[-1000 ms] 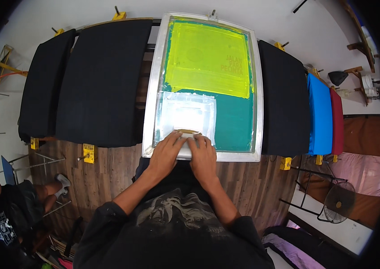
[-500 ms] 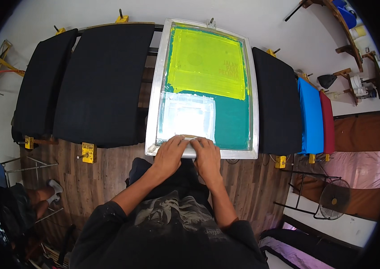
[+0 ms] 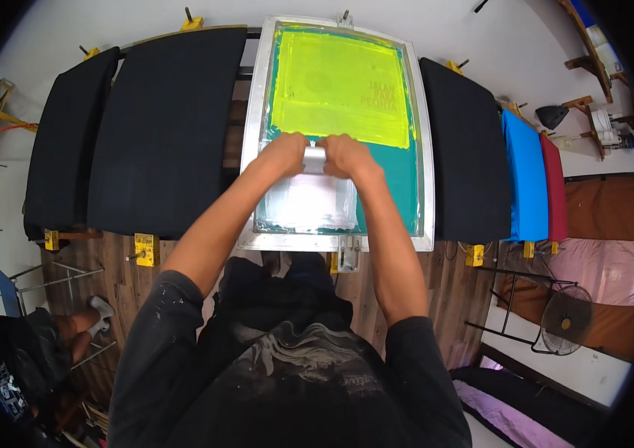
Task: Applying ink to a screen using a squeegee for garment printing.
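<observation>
A screen printing frame [image 3: 423, 160] with a silver metal rim lies flat in front of me. Its mesh carries a yellow-green block [image 3: 332, 78] at the far end, a white square [image 3: 302, 203] nearer me, and a teal area [image 3: 394, 183] at the right. Both my left hand [image 3: 285, 153] and my right hand [image 3: 347, 154] are closed side by side on a squeegee [image 3: 315, 158], whose silver part shows between them. The squeegee stands over the far edge of the white square, just short of the yellow-green block. Its blade is hidden from me.
Black fabric-covered boards [image 3: 167, 134] stand left of the frame, with another black board [image 3: 462, 157], a blue one [image 3: 524, 179] and a red one [image 3: 552, 187] to its right. Yellow clamp blocks [image 3: 146, 250] sit at their ends. A person [image 3: 33, 343] is at lower left; a fan [image 3: 566, 321] stands at right.
My hands and the squeegee have moved away from me, from the frame's near rim to the far edge of the white square. My arms are now stretched farther out.
</observation>
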